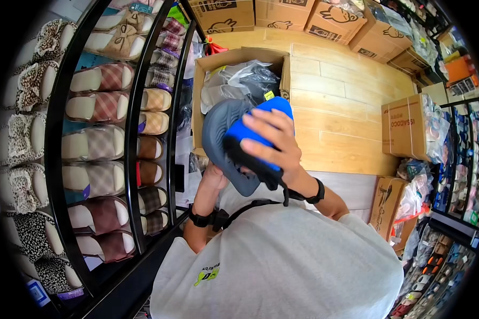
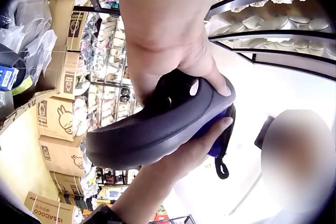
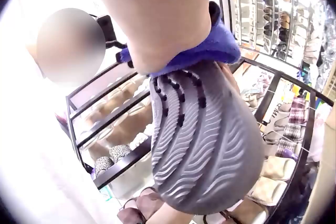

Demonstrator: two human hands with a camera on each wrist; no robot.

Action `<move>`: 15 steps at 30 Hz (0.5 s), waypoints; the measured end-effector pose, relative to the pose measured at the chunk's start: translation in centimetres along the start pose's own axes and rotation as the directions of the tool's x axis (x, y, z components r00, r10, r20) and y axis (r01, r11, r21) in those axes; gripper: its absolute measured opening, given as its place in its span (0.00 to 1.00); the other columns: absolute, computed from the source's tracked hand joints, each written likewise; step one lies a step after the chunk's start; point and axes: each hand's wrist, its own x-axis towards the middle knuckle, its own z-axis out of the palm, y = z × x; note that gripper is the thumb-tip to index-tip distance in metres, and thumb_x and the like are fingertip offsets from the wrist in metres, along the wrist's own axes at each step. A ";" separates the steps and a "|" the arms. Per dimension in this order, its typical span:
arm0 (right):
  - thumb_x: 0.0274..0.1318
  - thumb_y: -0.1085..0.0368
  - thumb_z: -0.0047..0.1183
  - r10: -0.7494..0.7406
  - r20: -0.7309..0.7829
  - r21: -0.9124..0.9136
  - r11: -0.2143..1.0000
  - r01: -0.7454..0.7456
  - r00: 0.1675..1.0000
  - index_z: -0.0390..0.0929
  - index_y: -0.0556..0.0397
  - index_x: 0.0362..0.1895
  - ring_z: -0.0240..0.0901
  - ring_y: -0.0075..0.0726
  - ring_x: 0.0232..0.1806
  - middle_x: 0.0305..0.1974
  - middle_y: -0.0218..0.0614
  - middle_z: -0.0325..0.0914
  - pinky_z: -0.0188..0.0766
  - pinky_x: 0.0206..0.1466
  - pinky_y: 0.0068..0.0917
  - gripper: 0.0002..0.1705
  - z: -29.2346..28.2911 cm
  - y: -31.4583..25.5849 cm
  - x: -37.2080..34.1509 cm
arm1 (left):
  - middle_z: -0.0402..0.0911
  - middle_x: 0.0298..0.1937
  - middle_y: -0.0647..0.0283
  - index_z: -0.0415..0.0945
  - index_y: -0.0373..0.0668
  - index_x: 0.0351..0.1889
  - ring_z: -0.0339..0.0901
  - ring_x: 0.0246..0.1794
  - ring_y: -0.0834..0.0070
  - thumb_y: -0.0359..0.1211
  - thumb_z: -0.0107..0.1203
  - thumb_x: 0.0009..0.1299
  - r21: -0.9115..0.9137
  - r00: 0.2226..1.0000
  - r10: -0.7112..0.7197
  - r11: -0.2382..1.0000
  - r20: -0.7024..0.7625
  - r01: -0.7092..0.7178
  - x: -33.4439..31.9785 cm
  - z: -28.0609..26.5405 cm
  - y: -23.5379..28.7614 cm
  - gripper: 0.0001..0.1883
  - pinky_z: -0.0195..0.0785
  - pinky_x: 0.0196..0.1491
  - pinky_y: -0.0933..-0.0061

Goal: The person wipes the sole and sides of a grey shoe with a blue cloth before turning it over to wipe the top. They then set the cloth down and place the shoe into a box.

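Observation:
A dark grey clog (image 1: 216, 127) is held up in front of the chest, its grooved sole (image 3: 210, 145) turned toward the right hand. My left hand (image 1: 214, 177) grips the clog by its heel end; in the left wrist view the fingers of this hand (image 2: 168, 50) reach into the shoe's opening. Against the sole, my right hand (image 1: 277, 143) holds a blue cloth pad (image 1: 283, 108) with a fuzzy black edge and a black loop. The cloth (image 3: 223, 45) overlaps one end of the sole in the right wrist view.
An open carton (image 1: 286, 77) with plastic-wrapped items stands just beyond the hands. Slippers (image 1: 101, 109) line the black rack (image 1: 58, 106) on the left. More cartons (image 1: 335, 21) stand along the back, and another carton (image 1: 404, 125) is on the right, beside shelves of shoes.

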 end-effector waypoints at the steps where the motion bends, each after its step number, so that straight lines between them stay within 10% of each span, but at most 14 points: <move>1: 0.57 0.53 0.64 0.040 -0.061 -0.021 0.999 -0.042 0.997 0.85 0.31 0.59 0.75 0.51 0.66 0.66 0.38 0.80 0.66 0.67 0.51 0.23 0.3 -0.2 -0.1 | 0.77 0.70 0.61 0.66 0.41 0.75 0.76 0.68 0.66 0.52 0.83 0.49 0.013 0.999 0.041 0.999 -0.003 -0.041 0.5 1.3 0.0 0.57 0.75 0.67 0.59; 9: 0.62 0.59 0.61 -0.318 0.161 -0.136 0.931 0.340 0.934 0.84 0.27 0.60 0.76 0.37 0.66 0.66 0.28 0.81 0.62 0.72 0.39 0.22 -1.6 0.3 0.2 | 0.64 0.80 0.56 0.55 0.45 0.81 0.67 0.76 0.61 0.61 0.68 0.65 0.415 0.997 -0.078 0.907 -0.012 0.076 -0.6 -9.8 -5.6 0.54 0.65 0.77 0.52; 10: 0.60 0.57 0.63 -0.185 0.090 -0.121 0.973 0.195 0.979 0.85 0.29 0.60 0.76 0.41 0.66 0.66 0.31 0.80 0.63 0.72 0.41 0.22 -1.9 0.6 0.4 | 0.77 0.70 0.60 0.67 0.40 0.75 0.76 0.68 0.67 0.48 0.83 0.52 -0.028 0.913 -0.271 0.961 -0.304 0.276 1.2 -0.5 -0.8 0.54 0.70 0.72 0.59; 11: 0.58 0.56 0.65 -0.046 0.020 -0.096 0.994 0.048 0.999 0.85 0.31 0.60 0.76 0.44 0.67 0.66 0.34 0.80 0.64 0.71 0.44 0.23 -2.2 0.9 0.6 | 0.79 0.68 0.61 0.70 0.39 0.73 0.77 0.66 0.67 0.48 0.83 0.52 -0.080 0.992 -0.100 0.991 0.079 0.106 2.2 0.5 -0.9 0.52 0.72 0.70 0.61; 14: 0.54 0.56 0.66 0.075 -0.072 -0.126 0.988 -0.084 0.995 0.85 0.34 0.60 0.75 0.51 0.67 0.66 0.39 0.80 0.66 0.67 0.51 0.26 -1.6 0.9 0.3 | 0.81 0.66 0.64 0.73 0.40 0.69 0.79 0.66 0.70 0.51 0.85 0.46 0.064 0.991 -0.129 0.989 -0.044 0.132 2.8 0.1 -1.3 0.53 0.75 0.67 0.64; 15: 0.56 0.57 0.64 0.055 -0.025 -0.186 0.981 -0.059 0.998 0.85 0.34 0.61 0.75 0.51 0.67 0.66 0.38 0.80 0.66 0.67 0.52 0.25 -1.7 0.0 -0.1 | 0.78 0.68 0.62 0.70 0.40 0.71 0.77 0.67 0.70 0.48 0.76 0.63 -0.019 0.980 -0.104 0.994 0.169 0.108 3.0 -2.9 -2.5 0.42 0.73 0.69 0.65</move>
